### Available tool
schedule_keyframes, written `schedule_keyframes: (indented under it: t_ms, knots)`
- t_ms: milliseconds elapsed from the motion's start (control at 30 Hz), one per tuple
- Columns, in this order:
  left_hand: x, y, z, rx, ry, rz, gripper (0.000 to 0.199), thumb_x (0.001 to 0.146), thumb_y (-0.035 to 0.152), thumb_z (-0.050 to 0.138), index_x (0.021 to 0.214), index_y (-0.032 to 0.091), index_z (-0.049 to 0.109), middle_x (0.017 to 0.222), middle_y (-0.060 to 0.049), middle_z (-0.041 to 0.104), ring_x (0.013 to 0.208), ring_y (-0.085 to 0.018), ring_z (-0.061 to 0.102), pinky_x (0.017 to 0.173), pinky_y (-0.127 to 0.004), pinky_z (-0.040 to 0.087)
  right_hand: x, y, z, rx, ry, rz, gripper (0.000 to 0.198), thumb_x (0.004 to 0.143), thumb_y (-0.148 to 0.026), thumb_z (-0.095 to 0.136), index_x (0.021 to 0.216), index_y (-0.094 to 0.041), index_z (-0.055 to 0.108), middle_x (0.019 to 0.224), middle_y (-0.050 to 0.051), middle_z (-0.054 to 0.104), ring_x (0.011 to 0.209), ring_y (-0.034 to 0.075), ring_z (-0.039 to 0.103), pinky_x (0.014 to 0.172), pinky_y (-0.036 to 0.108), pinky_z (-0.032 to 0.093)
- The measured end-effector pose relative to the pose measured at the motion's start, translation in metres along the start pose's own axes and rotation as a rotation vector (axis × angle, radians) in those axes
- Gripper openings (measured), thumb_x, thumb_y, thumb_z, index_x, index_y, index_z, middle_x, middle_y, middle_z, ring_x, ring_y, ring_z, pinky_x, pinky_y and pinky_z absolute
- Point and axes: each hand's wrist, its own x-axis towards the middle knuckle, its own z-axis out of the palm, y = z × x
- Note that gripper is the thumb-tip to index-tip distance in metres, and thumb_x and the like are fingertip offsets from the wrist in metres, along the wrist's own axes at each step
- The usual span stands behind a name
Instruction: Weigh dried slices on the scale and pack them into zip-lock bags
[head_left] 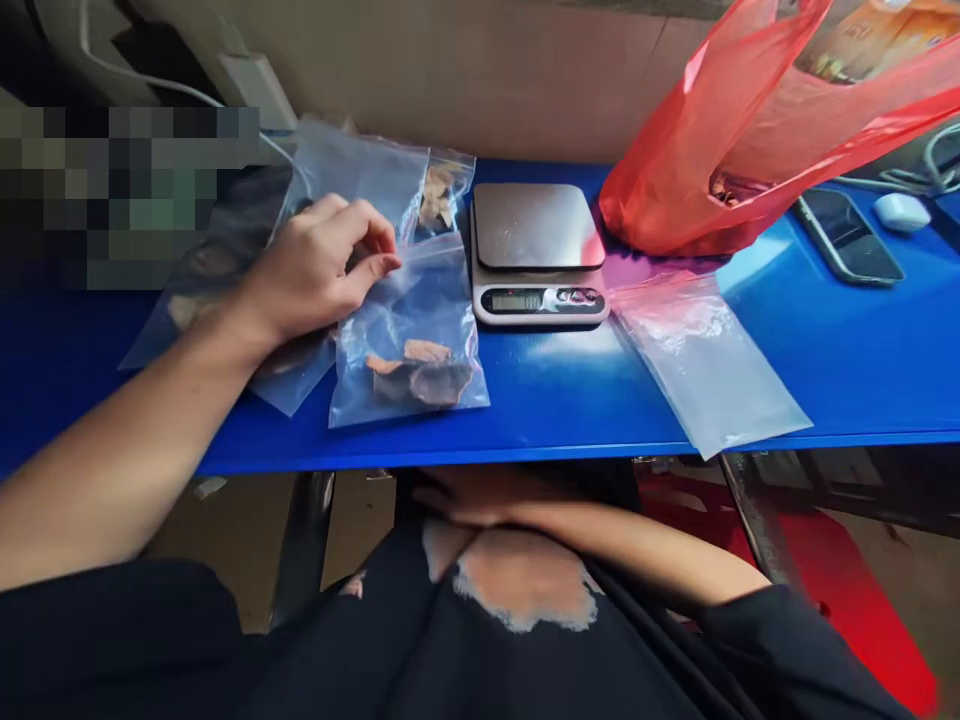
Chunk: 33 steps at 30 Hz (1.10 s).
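A pixelated patch covers the back left corner of the blue desk (555, 405), and the left forearm crosses several clear zip bags near the left edge, so their contents only partly show. The digits on the digital kitchen scale (538, 250), which stands near the middle of the back edge, are too small to read. Behind it to the right, a red plastic carrier bag (667, 170) runs out of view at the top; most of its contents are hidden.

The left hand (322, 262) reaches in from the left edge, wrist low and knuckles raised, fingers curled and thumb and index fingertips brought close together by the top of a zip bag of dried brown pieces (409, 325). Whether they grip the plastic cannot be told. This bag lies flat between the hand and the scale, close to the front edge.

The right hand (457, 497) is below the front edge, over the lap, blurred and in shadow; how far it is open, or whether it holds anything, cannot be told.

A flat frosted zip bag (712, 370) lies right of the scale, one corner at the front edge. A smartphone (851, 238) lies towards the right edge.
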Motion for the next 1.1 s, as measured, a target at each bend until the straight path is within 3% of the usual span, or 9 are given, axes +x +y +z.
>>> schedule_keyframes:
  t_ms: [200,300,400,567,667,767,867,1000,1100]
  knots:
    - [0.001,0.028,-0.007,0.043,-0.072,-0.100,0.072,0.091,0.056,0.019,0.103,-0.006,0.054,0.109,-0.001,0.062,0.108,-0.013,0.058,0.089,-0.028,0.044,0.012,0.049,0.047,-0.129,0.067,0.084,0.049,0.091,-0.052,0.053,0.133,-0.027,0.054,0.136,0.008,0.057,0.124,0.028,0.053,0.103,0.043,0.044]
    - [0.001,0.031,-0.010,0.023,-0.068,-0.083,0.072,0.092,0.053,0.018,0.104,-0.008,0.054,0.107,0.001,0.060,0.106,-0.012,0.056,0.089,-0.028,0.042,-0.004,0.051,0.041,-0.215,0.209,0.208,0.044,0.095,-0.043,0.048,0.130,-0.018,0.055,0.128,0.016,0.060,0.120,0.029,0.055,0.100,0.045,0.044]
    - [0.003,0.020,-0.010,-0.018,-0.004,-0.076,0.050,0.095,0.044,0.036,0.103,0.001,0.060,0.101,0.003,0.062,0.095,-0.008,0.055,0.089,-0.027,0.044,-0.018,0.056,0.027,-0.287,0.327,0.352,0.032,0.095,-0.024,0.044,0.123,-0.015,0.056,0.119,0.016,0.064,0.115,0.028,0.057,0.100,0.046,0.043]
    - [0.005,0.000,-0.009,-0.028,0.033,-0.074,0.030,0.095,0.036,0.046,0.099,0.011,0.062,0.092,0.004,0.058,0.083,-0.007,0.051,0.084,-0.025,0.047,-0.041,0.054,0.005,-0.307,0.332,0.501,0.035,0.081,-0.001,0.046,0.109,-0.014,0.063,0.112,0.017,0.067,0.108,0.030,0.061,0.095,0.044,0.046]
    - [0.004,0.000,-0.010,-0.032,0.010,-0.056,0.036,0.096,0.040,0.044,0.099,0.008,0.062,0.089,0.004,0.055,0.084,-0.006,0.050,0.085,-0.026,0.045,-0.064,0.032,-0.008,-0.260,0.268,0.450,0.047,0.074,0.002,0.047,0.114,-0.016,0.063,0.112,0.015,0.069,0.101,0.029,0.065,0.088,0.042,0.051]
    - [0.004,0.006,-0.010,-0.049,0.002,-0.048,0.038,0.097,0.040,0.043,0.100,0.007,0.062,0.090,0.005,0.056,0.085,-0.006,0.049,0.086,-0.026,0.044,-0.087,0.008,-0.022,-0.077,0.206,0.262,0.061,0.073,0.002,0.047,0.128,-0.021,0.058,0.123,0.008,0.067,0.109,0.023,0.064,0.093,0.036,0.051]
    - [0.005,0.011,-0.009,-0.038,-0.009,-0.052,0.041,0.096,0.043,0.043,0.100,0.007,0.062,0.089,0.004,0.054,0.084,-0.007,0.050,0.086,-0.027,0.044,-0.100,-0.006,-0.033,0.113,0.213,0.179,0.048,0.082,-0.005,0.047,0.127,-0.019,0.059,0.126,0.008,0.066,0.113,0.022,0.063,0.097,0.037,0.050]
    - [0.005,0.013,-0.011,-0.065,-0.028,-0.016,0.038,0.098,0.040,0.041,0.102,0.008,0.060,0.094,0.002,0.054,0.088,-0.010,0.050,0.089,-0.029,0.042,-0.113,-0.025,-0.048,0.083,0.213,0.070,0.036,0.091,-0.016,0.047,0.126,-0.018,0.058,0.124,0.010,0.066,0.112,0.022,0.063,0.096,0.038,0.051]
    - [0.002,0.012,-0.016,-0.066,0.005,0.024,0.024,0.097,0.030,0.044,0.098,0.012,0.060,0.090,0.001,0.056,0.084,-0.011,0.052,0.085,-0.027,0.045,-0.130,-0.048,-0.076,0.078,0.382,-0.021,0.025,0.095,-0.022,0.047,0.115,-0.022,0.061,0.115,0.007,0.069,0.107,0.021,0.065,0.087,0.033,0.055]
